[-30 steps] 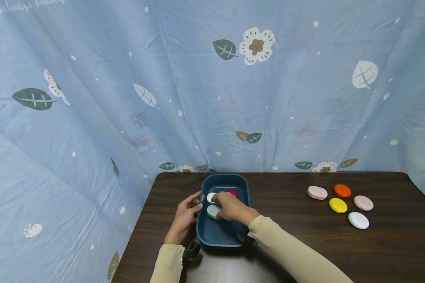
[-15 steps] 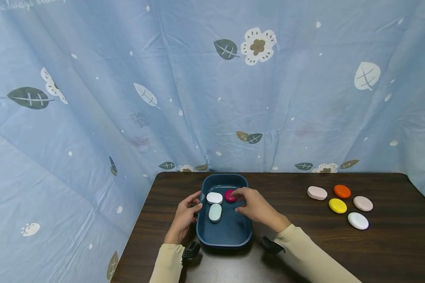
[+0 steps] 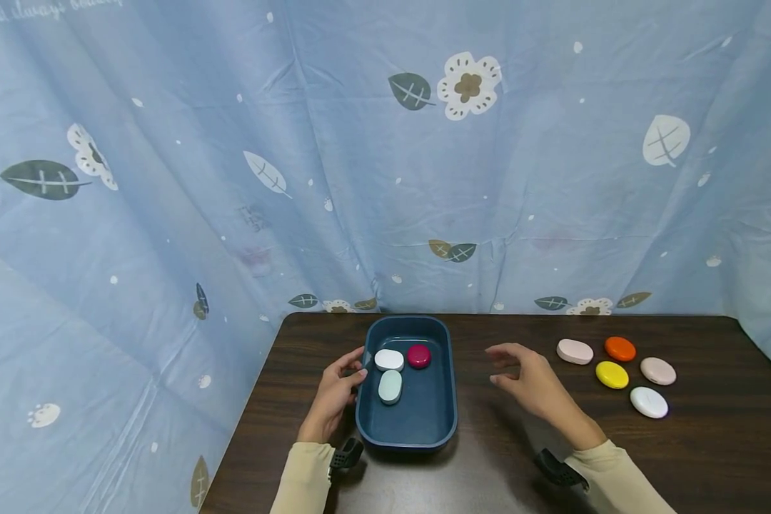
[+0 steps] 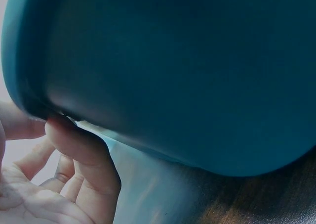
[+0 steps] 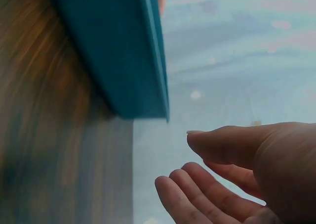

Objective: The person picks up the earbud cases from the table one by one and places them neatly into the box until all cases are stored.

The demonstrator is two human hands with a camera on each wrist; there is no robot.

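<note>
Gripping tray (image 3: 447, 400) left rim, left hand (image 3: 334, 392), thumb and fingers curled on edge | hovering over table (image 3: 713, 442) right of tray, right hand (image 3: 530, 375), fingers loose, holding nothing | lying in tray: white (image 3: 389, 359), mint (image 3: 390, 386), magenta (image 3: 419, 355) pebbles | sitting far right: five pebbles (image 3: 612, 374)

Deep blue rectangular plastic tray (image 3: 446, 400) left of centre on the dark wooden tabletop (image 3: 520, 457), three oval pebble-shaped cases (image 3: 390, 386) inside its far half, five more oval cases (image 3: 612, 374) clustered far right
</note>
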